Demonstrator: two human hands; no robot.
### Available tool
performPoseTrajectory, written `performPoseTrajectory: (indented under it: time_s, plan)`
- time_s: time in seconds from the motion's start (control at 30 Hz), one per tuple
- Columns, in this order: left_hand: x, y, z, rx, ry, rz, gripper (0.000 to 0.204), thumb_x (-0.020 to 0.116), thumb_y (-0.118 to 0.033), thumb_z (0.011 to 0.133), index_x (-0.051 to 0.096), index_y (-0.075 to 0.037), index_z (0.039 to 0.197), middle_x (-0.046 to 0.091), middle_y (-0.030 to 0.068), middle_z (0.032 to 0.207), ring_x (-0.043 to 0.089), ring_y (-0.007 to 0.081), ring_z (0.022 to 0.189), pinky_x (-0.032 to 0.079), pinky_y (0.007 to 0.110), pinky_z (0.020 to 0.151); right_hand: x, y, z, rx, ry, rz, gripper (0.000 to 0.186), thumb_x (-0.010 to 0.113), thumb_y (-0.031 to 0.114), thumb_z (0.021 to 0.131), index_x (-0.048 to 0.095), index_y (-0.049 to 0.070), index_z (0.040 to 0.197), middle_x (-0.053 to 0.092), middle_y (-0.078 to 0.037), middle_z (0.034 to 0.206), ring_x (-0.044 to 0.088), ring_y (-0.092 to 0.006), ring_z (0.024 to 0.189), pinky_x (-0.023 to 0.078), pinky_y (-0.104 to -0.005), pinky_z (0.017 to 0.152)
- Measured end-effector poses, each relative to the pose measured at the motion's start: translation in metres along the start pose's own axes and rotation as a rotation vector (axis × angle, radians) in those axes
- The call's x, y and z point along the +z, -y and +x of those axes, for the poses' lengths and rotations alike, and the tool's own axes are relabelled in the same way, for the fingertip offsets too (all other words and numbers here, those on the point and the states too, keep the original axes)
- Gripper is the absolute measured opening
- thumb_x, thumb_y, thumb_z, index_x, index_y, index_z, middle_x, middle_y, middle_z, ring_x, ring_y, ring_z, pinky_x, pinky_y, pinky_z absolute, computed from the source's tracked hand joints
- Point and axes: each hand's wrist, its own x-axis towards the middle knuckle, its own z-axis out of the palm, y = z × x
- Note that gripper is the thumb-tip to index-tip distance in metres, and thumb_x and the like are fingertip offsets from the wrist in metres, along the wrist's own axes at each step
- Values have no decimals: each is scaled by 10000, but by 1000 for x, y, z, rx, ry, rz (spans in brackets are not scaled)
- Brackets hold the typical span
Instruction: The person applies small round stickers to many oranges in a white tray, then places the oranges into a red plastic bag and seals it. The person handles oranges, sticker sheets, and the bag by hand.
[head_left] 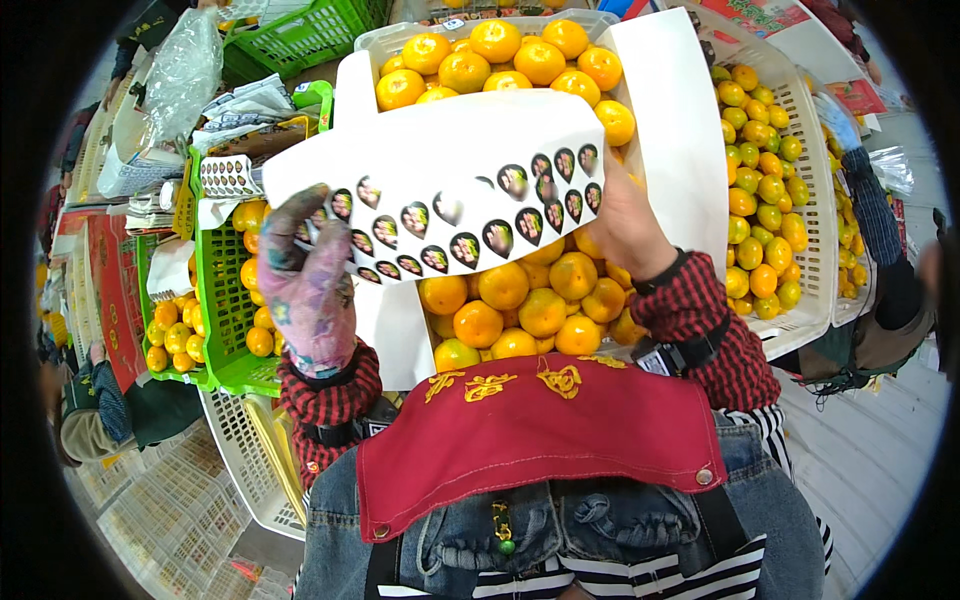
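1. White, glossy-looking sticker sheet [440, 130], spread across the middle of the scene above a pale crate [372, 45] of oranges [540, 62]. Dark drop-shaped stickers [465, 249] run in rows along its near half; much of the far half is bare. Glare washes out a few.
2. Handling, my judgement: very light, thin and limp, curving between its two ends. Likely slick on the face, easy to crease or tear; sticker edges may catch on a glove.
3. Best hold: the two short ends, or the bare far margin, with flat, gentle pressure and fingertips off the stickers.
4. Left hand [312, 290], in a patterned, stained glove: fingers bent, pinching the left end between fingertips and thumb, close to the stickers.
5. Right hand [635, 225], bare: pinching the right end, other fingers mostly hidden behind the sheet; their exact spread I cannot tell.
6. Around the crate: white paper liner [672, 130] folded out over the right side, more on the left.
7. Farther out: green basket [225, 300] with fruit at left; white slatted crate [818, 240] of greener fruit at right, a co-worker's gloved hand [838, 122] beside it.
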Motion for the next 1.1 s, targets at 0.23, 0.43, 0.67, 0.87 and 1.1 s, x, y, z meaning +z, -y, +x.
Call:
performPoseTrajectory:
  time_s: [0.23,0.43,0.67,0.87,1.1]
  plan:
    - [26,3,-31,-189,203,225,703,771,60,851,482,10,1490,575,112,1390,655,150,1080,585,287,893,3,26,-67,-127,-129,161,685,511,131,1060,159,30,1639,567,-194,1422,601,-250,1278,529,-378,1033]
    - [29,4,-44,-264,244,286,698,814,8,844,507,10,1471,614,112,1307,662,121,975,576,246,829,-4,30,-100,-122,-284,-278,695,663,-49,926,399,-4,1568,634,-124,1391,646,-151,1180,541,-290,992]
    - [8,12,-50,-362,355,506,381,813,1,851,669,-1,1205,702,53,1024,659,116,891,563,262,791,-19,20,-115,41,-201,-358,339,723,-47,903,667,-38,1237,709,-59,1073,687,-98,909,573,-236,789]
    - [3,16,-57,-625,304,375,221,794,57,843,664,26,1019,717,82,930,697,134,823,564,245,739,-19,13,-124,26,-299,-388,177,738,-49,894,729,-18,1068,732,-40,936,681,-76,806,551,-216,713]
    - [4,36,-38,-511,276,215,171,777,-10,899,661,25,1019,735,79,949,692,126,845,543,237,728,-33,13,-115,12,-359,-353,147,711,-38,927,703,-33,1074,737,-55,972,702,-90,844,577,-219,734]
